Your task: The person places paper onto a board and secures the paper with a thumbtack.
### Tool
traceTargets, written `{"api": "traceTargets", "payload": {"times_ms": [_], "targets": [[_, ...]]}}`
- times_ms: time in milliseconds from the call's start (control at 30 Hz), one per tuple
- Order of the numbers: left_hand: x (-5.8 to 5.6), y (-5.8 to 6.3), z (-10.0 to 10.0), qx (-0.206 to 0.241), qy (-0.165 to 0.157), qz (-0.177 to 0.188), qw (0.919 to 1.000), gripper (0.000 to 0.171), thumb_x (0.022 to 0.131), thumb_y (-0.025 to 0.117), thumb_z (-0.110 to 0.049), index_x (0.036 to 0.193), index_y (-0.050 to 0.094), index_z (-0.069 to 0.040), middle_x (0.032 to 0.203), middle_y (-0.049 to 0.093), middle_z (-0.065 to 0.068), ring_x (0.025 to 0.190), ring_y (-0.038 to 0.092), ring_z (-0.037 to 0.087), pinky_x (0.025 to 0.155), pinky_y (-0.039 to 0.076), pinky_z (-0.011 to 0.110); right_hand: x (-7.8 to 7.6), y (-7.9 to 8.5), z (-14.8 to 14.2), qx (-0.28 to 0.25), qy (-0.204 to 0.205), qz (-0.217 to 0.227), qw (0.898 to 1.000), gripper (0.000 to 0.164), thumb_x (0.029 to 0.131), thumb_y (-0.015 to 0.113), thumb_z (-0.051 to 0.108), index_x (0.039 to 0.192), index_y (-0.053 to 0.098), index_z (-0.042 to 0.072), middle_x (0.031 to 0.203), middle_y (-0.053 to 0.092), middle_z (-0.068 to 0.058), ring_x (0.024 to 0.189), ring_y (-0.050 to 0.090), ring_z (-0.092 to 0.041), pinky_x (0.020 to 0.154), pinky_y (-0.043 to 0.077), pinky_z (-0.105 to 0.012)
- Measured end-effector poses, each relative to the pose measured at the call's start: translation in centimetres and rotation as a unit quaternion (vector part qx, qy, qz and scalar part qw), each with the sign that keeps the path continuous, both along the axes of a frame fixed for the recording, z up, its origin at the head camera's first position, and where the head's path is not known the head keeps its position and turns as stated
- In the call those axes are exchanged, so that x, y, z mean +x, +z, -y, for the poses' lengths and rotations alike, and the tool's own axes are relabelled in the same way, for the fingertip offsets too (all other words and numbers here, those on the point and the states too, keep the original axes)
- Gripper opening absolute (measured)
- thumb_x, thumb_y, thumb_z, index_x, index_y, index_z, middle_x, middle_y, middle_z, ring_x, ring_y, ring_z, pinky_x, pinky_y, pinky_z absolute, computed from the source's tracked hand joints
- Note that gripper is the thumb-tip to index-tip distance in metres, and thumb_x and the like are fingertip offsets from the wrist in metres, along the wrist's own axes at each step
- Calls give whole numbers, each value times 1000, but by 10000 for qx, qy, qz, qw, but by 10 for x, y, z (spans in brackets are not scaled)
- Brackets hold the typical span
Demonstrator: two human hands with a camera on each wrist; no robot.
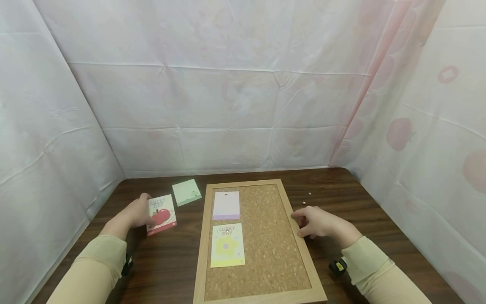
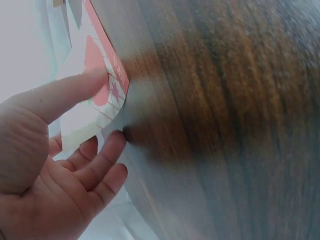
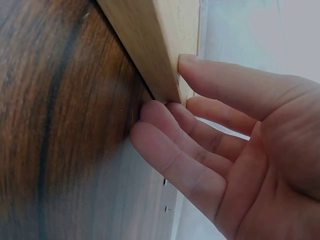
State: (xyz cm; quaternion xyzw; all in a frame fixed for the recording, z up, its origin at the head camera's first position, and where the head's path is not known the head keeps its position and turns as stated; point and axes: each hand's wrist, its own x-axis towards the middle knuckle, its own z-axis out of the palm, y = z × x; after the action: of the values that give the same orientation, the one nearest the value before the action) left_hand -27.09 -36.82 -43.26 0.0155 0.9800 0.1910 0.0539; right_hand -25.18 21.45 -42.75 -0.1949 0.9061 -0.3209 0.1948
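Observation:
My left hand pinches a "LUCKY DAY" note sheet with a red fruit print, left of the cork board. In the left wrist view the thumb lies over the printed face of this sheet, and its near edge bends. A wood-framed cork board lies flat on the table. My right hand grips the right side of its frame, thumb on top and fingers against the outer side. Pinned on the board's left half are a lavender note and, below it, a yellow flower note.
A pale green note lies between the left hand and the board's top left corner. Two small push pins lie on the dark wooden table, right of the board. Hanging white printed cloth encloses the table's back and sides.

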Motion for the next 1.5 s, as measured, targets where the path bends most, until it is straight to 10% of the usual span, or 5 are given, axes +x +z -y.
{"api": "traceTargets", "payload": {"times_ms": [333,967,1500], "targets": [[0,-1,3,372,308,-14,9988,82,82,76,-6,141,24,17,121,52,42,107,57,49,89,47,63,0,0,0,-39,31,-39,10000,60,85,78,0,140,56,-5,98,62,-7,77,63,-20,59,57,-39],[-1,10,13,995,231,-788,9916,31,102,62,-27,108,65,4,91,69,13,77,57,24,64,46,37,1,2,-1,-88,203,-20,9998,61,86,77,0,141,53,-7,91,62,-5,71,63,-20,59,57,-38],[9,30,-2,1853,710,-1524,9682,46,105,54,-42,120,64,1,102,65,19,85,56,25,66,49,34,0,0,-2,-120,163,0,9998,61,87,76,0,142,53,-7,85,62,-5,69,65,-25,59,57,-39]]}}
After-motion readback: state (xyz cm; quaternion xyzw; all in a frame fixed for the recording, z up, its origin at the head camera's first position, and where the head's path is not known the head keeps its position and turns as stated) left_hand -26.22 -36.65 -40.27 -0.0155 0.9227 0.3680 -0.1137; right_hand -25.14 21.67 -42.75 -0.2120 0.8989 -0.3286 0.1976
